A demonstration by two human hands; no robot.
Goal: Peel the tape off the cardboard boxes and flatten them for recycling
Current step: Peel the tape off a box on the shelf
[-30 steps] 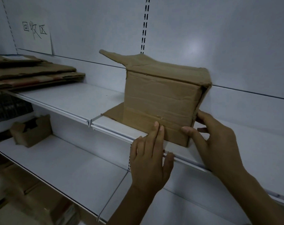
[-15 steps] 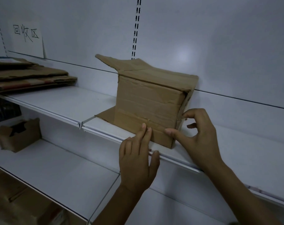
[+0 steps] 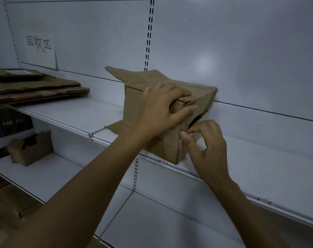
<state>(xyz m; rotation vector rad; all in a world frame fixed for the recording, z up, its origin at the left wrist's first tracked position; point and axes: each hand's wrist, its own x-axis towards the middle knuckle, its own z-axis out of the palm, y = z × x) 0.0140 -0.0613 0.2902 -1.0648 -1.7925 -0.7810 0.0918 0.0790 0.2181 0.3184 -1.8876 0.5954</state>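
A brown cardboard box (image 3: 132,104) stands on the upper white shelf (image 3: 77,113), its flaps splayed open at the top left and lower left. My left hand (image 3: 161,108) grips the box's upper right corner, thumb on the top and fingers spread over the front face. My right hand (image 3: 205,145) is at the box's lower right corner, where thumb and forefinger pinch the shiny clear tape (image 3: 177,133) on that edge. A dark gap shows in the box's right side just above my right hand.
A stack of flattened cardboard (image 3: 32,88) lies at the left end of the upper shelf, under a handwritten paper sign (image 3: 39,45). A smaller torn-open box (image 3: 30,149) sits on the lower shelf (image 3: 50,176). More cardboard lies on the floor at lower left.
My left hand rose from the shelf edge to grip the box's top right corner. My right hand closed in on the lower right edge and now pinches the tape.
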